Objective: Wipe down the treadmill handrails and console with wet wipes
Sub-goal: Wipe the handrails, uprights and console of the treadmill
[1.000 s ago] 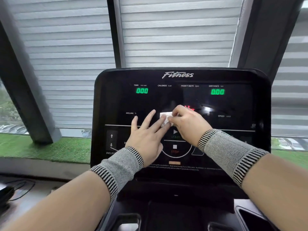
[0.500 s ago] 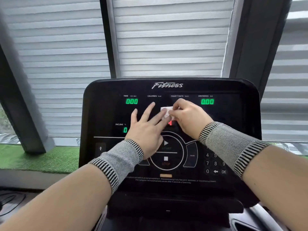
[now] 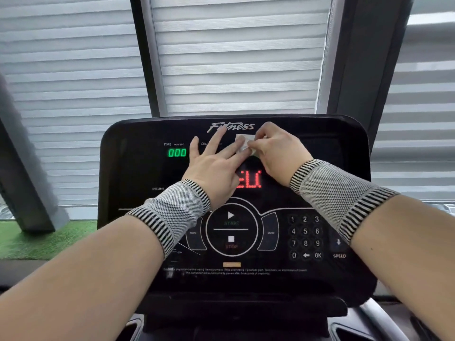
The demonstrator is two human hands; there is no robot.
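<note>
Nearest, 2 forearms in striped knit cuffs reach up over the console [image 3: 138, 217], across its keypad and start and stop buttons. Beyond the cuffs, the left hand [image 3: 211, 166] lies flat on the screen, fingers straight and spread, their tips touching the wipe [image 3: 243, 143]. Just right of it, the right hand [image 3: 275, 148] curls over the wipe and pinches its near edge against the glass, under the brand lettering. The wipe looks small, thin, limp and damp. I judge it weighs almost nothing and will bunch or slide on the glossy panel, so it is best pressed flat under the fingertips or pinched at a corner. Farther off hang window blinds [image 3: 236, 70].
</note>
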